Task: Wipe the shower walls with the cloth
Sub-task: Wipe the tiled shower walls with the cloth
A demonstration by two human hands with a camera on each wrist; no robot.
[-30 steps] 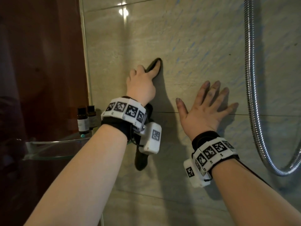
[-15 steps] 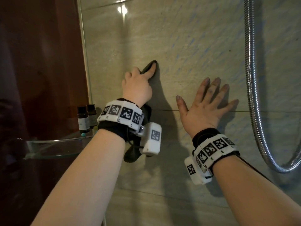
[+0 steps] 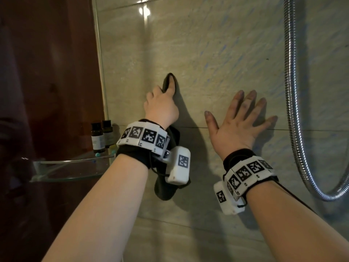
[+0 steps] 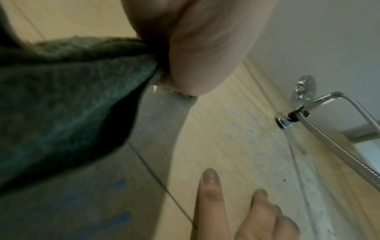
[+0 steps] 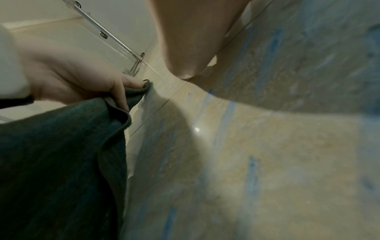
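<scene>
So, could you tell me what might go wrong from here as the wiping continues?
1. The left hand works near the glass shelf; a wide stroke or the hanging tail of the cloth could topple the small bottles.
2. The right hand is braced flat on the tiled wall; if that is wet, it may slip.

Glass corner shelf (image 3: 71, 168), brown bottles (image 3: 102, 136), steel hose (image 3: 290, 91).

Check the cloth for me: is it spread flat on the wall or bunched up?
Bunched. The left hand grips the cloth in folds against the wall, and its loose end hangs below the wrist.
</scene>
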